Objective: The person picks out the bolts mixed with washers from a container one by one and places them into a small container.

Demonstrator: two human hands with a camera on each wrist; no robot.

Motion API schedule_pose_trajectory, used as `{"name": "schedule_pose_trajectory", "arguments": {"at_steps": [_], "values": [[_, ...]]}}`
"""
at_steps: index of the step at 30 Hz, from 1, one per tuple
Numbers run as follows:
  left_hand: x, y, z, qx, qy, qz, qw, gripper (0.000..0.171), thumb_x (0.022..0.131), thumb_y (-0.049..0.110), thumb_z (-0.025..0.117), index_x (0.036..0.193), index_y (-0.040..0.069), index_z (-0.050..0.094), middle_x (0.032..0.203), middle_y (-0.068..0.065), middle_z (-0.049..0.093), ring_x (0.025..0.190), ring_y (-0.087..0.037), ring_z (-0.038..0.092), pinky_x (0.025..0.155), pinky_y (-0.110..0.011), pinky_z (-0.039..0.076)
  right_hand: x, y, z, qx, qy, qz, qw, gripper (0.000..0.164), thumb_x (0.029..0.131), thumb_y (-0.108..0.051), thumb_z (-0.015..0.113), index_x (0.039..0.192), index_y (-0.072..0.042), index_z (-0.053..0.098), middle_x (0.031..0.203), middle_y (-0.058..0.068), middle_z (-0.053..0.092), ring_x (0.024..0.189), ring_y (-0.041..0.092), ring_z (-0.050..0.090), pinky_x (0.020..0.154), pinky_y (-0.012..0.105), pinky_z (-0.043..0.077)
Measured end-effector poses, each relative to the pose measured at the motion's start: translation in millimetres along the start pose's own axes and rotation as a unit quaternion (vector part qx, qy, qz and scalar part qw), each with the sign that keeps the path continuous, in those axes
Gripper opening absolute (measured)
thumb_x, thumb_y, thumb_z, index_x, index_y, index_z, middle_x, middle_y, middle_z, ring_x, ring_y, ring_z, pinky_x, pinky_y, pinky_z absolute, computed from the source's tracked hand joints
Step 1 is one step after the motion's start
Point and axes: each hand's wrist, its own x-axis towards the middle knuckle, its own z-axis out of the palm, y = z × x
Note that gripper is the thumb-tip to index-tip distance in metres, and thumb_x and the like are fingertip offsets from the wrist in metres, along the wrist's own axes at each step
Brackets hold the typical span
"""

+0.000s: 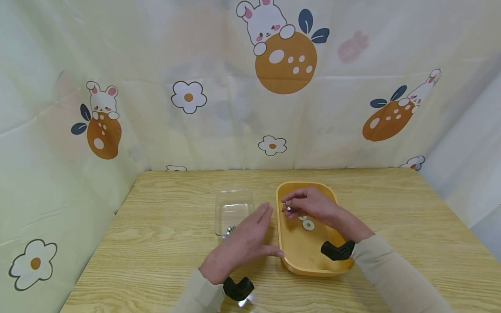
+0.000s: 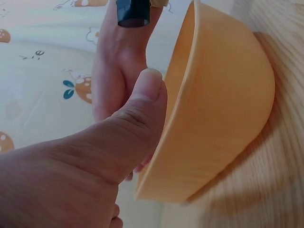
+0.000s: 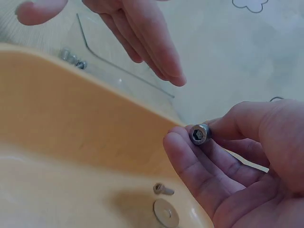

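Note:
My right hand is over the far part of an orange tray. It pinches a hex socket screw between thumb and fingers, the socketed head facing the right wrist camera. Below it, a second hex socket screw and a flat washer lie on the tray floor; the head view shows two washers there. My left hand is held with straight fingers between the tray and a clear plastic box. Its thumb is at the tray's near-left rim; contact is unclear.
Several small metal pieces sit in the near end of the clear box, partly hidden by the left hand. The tray's side wall rises from the wood-grain table. A patterned cloth hangs behind the table.

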Motion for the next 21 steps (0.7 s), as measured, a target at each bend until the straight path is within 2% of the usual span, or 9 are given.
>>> {"name": "schedule_pose_trajectory", "arguments": {"at_steps": [8,15,21], "values": [[-8.9,-12.2,-5.7,-0.015,0.011,-0.016,0.9997,0.113,0.078,0.057,0.073,0.155,-0.006,0.019,0.163,-0.023,0.019,0.151,-0.032,0.024,0.122,-0.040,0.028,2.5,-12.3,6.8,-0.001,-0.001,-0.009,1.000,0.033,0.101,-0.009,0.053,0.124,0.013,0.057,0.105,0.017,0.068,0.090,0.020,0.069,0.083,0.034,0.061],[-14.7,-19.7,-9.7,-0.033,0.007,-0.043,0.9985,0.113,0.079,0.055,0.074,0.156,-0.005,0.017,0.164,-0.023,0.016,0.152,-0.032,0.022,0.122,-0.041,0.026,1.3,-24.4,18.2,0.019,-0.011,-0.010,1.000,0.031,0.099,-0.010,0.057,0.122,0.011,0.060,0.108,0.024,0.067,0.090,0.022,0.071,0.085,0.036,0.060],[-20.0,-28.1,-13.5,-0.052,0.019,-0.055,0.9969,0.112,0.080,0.052,0.076,0.156,-0.005,0.016,0.164,-0.023,0.016,0.151,-0.033,0.023,0.122,-0.044,0.027,3.4,-32.6,28.8,0.007,-0.026,-0.013,1.000,0.031,0.099,-0.012,0.059,0.121,0.008,0.061,0.106,0.019,0.068,0.091,0.023,0.071,0.088,0.041,0.059]]}}
